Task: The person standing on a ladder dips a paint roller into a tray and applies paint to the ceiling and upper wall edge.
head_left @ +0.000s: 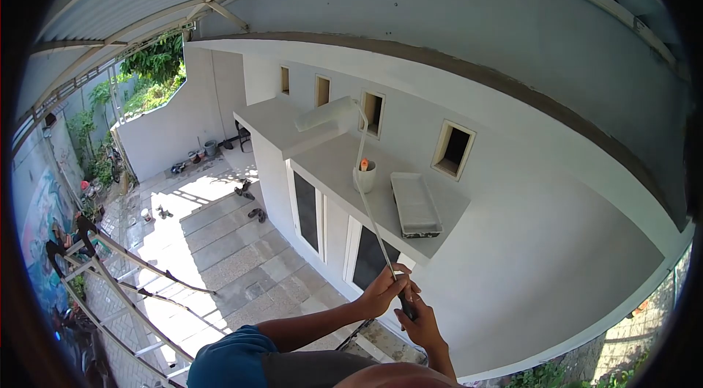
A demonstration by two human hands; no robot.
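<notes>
A long-handled paint roller [371, 219] slants up and away from me, gripped by both my hands. My left hand [381, 291] is wrapped round its metal rod, just above the dark grip. Below it, my right hand [422, 323] closes round the dark handle. The white roller sleeve [324, 115] is at the far end, overlapping the grey ledge and the wall behind it in this view. On the ledge [333, 157] a white cup [365, 180] with something orange in it stands behind the rod. To its right lies a white paint tray [416, 201] with dark smears along its front edge.
Small framed openings [454, 148] line the wall above the ledge. A metal ladder [121, 293] rises at lower left. Far below, the tiled floor [242, 263] holds shoes [256, 214] and buckets [211, 147]. A corrugated roof [146, 0] hangs overhead.
</notes>
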